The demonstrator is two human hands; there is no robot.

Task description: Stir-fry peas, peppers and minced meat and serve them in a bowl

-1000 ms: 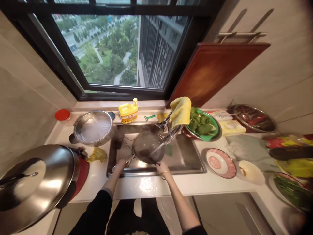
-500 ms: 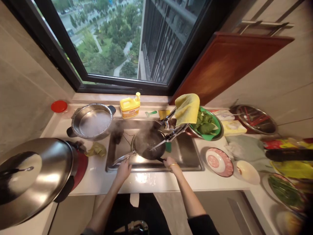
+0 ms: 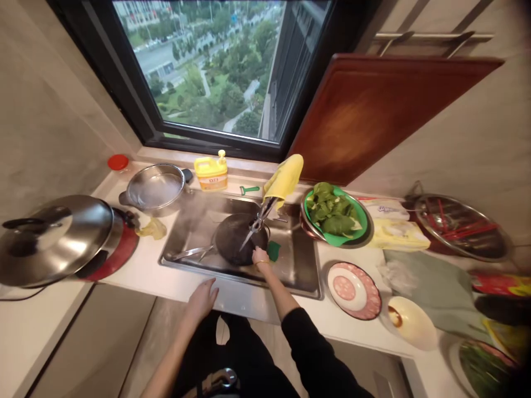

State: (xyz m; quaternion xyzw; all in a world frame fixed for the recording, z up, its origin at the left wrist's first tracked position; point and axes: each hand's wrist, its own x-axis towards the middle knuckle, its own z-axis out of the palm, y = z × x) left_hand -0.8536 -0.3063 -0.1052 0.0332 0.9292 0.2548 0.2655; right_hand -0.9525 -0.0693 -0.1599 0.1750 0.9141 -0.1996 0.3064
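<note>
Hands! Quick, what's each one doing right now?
Left hand: open, holding nothing.
Right hand: closed, seemingly holding the pan; its grip is partly hidden.

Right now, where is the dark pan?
In the head view, the dark pan is near the middle of the steel sink, beneath the faucet, with the right hand at its near right edge and a green pad to its right.
</note>
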